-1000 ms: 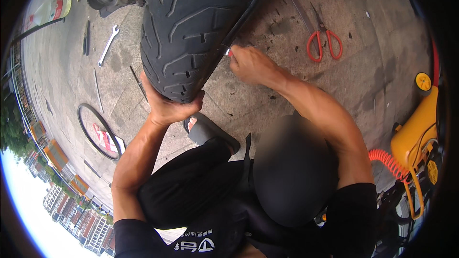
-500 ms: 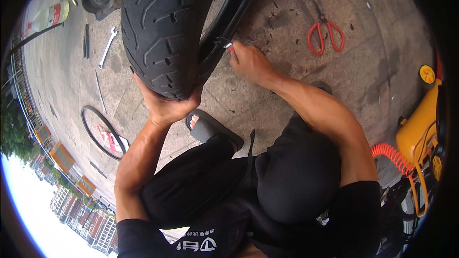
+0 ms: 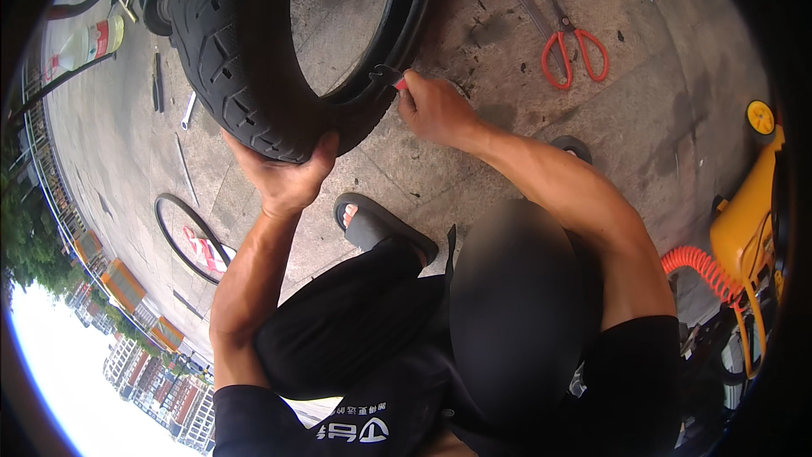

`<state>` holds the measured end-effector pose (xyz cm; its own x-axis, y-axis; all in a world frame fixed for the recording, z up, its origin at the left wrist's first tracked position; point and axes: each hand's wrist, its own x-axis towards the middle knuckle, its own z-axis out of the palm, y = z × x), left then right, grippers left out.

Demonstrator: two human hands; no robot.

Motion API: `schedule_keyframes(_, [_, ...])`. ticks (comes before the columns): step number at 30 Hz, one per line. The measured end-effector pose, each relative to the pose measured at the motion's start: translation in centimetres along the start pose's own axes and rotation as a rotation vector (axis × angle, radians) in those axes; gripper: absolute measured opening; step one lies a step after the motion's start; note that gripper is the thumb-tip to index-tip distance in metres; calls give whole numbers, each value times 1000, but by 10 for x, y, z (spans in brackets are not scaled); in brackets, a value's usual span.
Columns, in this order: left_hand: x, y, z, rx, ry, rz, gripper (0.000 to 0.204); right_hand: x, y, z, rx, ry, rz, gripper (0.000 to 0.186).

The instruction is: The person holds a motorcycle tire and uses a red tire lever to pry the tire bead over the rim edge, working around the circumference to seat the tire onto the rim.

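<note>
Clamping the left hand (image 3: 283, 176) round the near edge of the treaded tyre (image 3: 207, 38), tilted over the paving (image 3: 381, 165) ahead, gripping a red-handled hooked tool (image 3: 389, 78) in the right hand (image 3: 438, 110) by its right rim, and ideally bracing firmly while angling the hook clear of that left thumb!

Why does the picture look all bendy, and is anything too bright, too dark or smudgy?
Head view: the wide fisheye lens bends straight edges near the black rim; head view: the sky is washed out white; head view: the tire is dark inside, hiding detail; head view: a hazy smudge softens the top of the knee.
</note>
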<state>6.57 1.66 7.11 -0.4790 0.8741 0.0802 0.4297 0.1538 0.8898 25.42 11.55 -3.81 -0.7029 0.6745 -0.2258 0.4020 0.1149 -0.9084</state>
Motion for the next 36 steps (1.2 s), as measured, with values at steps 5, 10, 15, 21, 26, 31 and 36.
schedule_keyframes(5, [0,5,6,-40,19,23,101,-5,-5,-3,-41,-42,-61,16])
schedule_keyframes(10, [-1,9,11,12,13,47,99,0,-2,-12,-103,3,11,17])
schedule_keyframes(15, [1,10,11,-65,40,9,98,-6,2,-6,-35,-58,-68,17])
schedule_keyframes(21, [1,11,13,-61,39,-9,98,-10,1,0,-37,61,6,14])
schedule_keyframes(26, [5,11,10,-18,16,38,95,-2,-2,-7,-37,55,34,16])
schedule_keyframes(31, [4,11,11,-4,3,109,93,-6,-2,-4,-50,-87,-7,19])
schedule_keyframes(36, [1,11,11,-18,7,49,94,6,16,-9,-164,49,57,17])
